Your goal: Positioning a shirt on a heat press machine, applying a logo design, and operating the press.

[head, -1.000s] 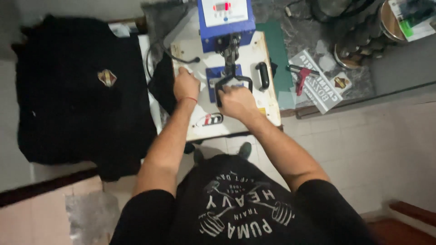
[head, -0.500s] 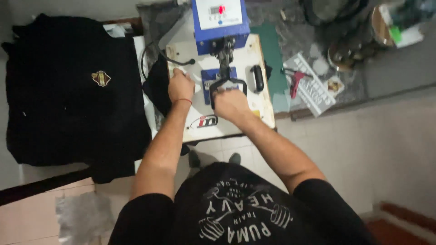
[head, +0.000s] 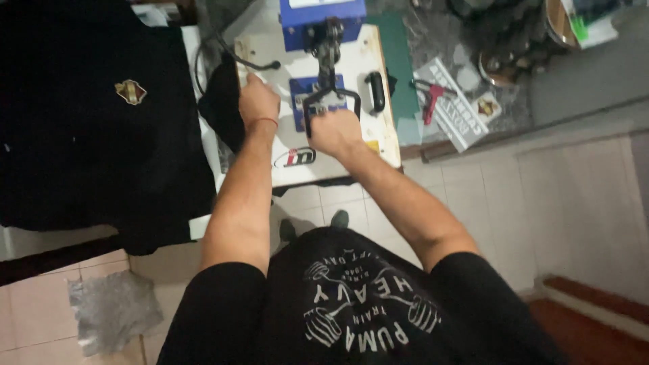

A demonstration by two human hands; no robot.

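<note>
Black press handle [head: 329,101] sits in the right hand [head: 334,132] grip (closed); left hand [head: 258,101] presses flat on the white platen [head: 287,138].

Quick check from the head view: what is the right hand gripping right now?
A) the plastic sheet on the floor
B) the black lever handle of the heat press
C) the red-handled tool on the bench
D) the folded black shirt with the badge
B: the right hand is closed around the black lever handle at the front of the heat press, while the left hand rests at the press's left edge.
</note>
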